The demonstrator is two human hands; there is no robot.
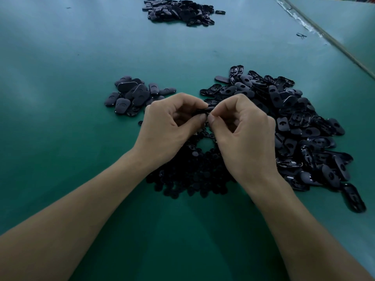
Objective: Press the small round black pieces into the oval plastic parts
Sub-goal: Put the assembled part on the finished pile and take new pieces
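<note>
Head camera looks down on a green tabletop [60,98], with both hands meeting over its middle. The left hand [172,126] and the right hand [243,134] each have curled fingers, their thumb tips nearly touching. Between them they pinch one oval plastic part [203,111], so the grip of each hand is closed round that part, held just above the tabletop. The fingers hide most of it, so I cannot tell whether a round piece sits in it.

Under the hands and wrists, toward the near edge, lies a spread of small round black pieces [192,177] with a bare gap in its middle. Toward the right edge is a heap of oval parts [300,126], many showing a round hole or a hollow underside. Toward the left edge from the hands, a smaller pile [132,96] of oval parts lies mostly smooth side up.

Near the far edge sits a far pile [178,11], with a single oval part [220,12] just beside it on its right. A pale strip [324,35] runs slantwise across the far right corner.
</note>
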